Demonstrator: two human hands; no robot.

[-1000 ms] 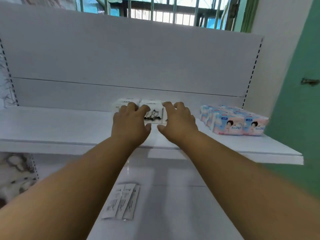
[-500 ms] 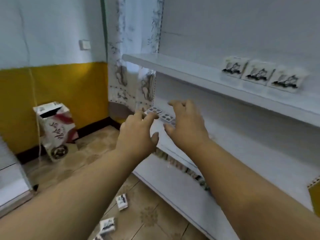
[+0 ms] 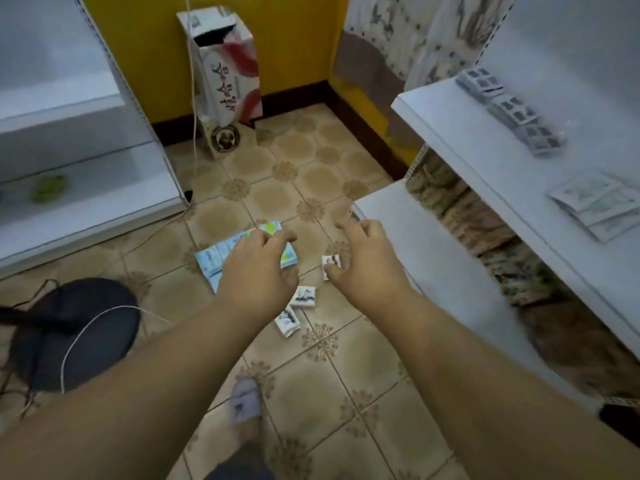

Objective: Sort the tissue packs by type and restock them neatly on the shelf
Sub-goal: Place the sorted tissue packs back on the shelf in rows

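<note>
- Left hand hovered palm down over the blue-and-green tissue bundle on the floor, fingers loosely curled, nothing in its grasp; contact with the bundle could not be confirmed.
- Right hand likewise held nothing, fingers relaxed and spread, thumb close to a small white pack with dark print.
- Two more white packs of that type lay on the tiles just below: one and another, touching or nearly so.
- Judged reason for the scatter: floor stock is unsorted supply, with the two types lying near each other and needing separation before shelving.
- Both forearms extended forward and down, roughly parallel, wrists level; pose read as a reach toward the floor pile, not a carry.
- Middle shelf at right carried a row of dark-printed packs along the back and some flat pale packs nearer the front, each group kept to itself, consistent with sorting by type.
- Lower shelf sat just beside the right hand.
- Open carton stood against the yellow wall, well apart from the hands.
- Frame was motion-blurred; print detail on packs was not legible.
</note>
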